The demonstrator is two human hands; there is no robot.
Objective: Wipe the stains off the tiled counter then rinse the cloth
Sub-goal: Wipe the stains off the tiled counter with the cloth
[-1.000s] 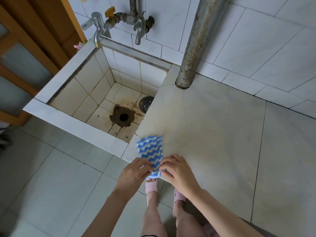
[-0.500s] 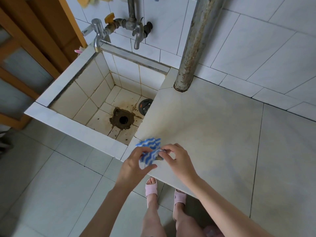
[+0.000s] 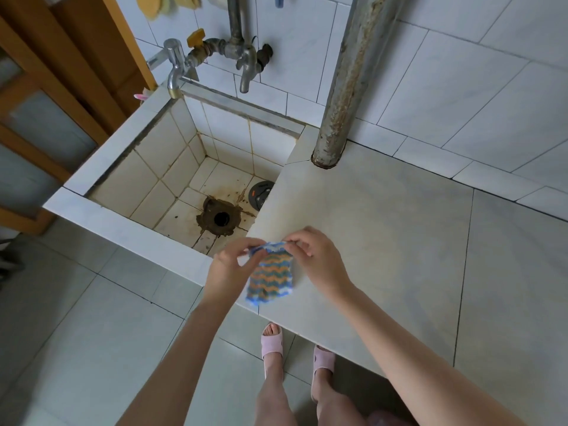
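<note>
A small zigzag-patterned cloth (image 3: 270, 276), blue and white with an orange-stained face, hangs just above the front left corner of the pale tiled counter (image 3: 384, 235). My left hand (image 3: 229, 265) pinches its upper left corner and my right hand (image 3: 313, 256) pinches its upper right corner, holding it spread between them. A faint yellowish stain shows on the counter near the sink edge. The tiled sink (image 3: 172, 186) with a rusty drain (image 3: 219, 218) lies to the left.
Two taps (image 3: 212, 63) stick out from the wall above the sink. A rusty vertical pipe (image 3: 347, 87) stands on the counter's back left corner. A dark round plug (image 3: 260, 192) lies in the sink. A wooden door frame is at the far left.
The cloth lay flat on the counter corner under both hands. Both hands have lifted it and turned it over, so the orange-stained side now faces me.
</note>
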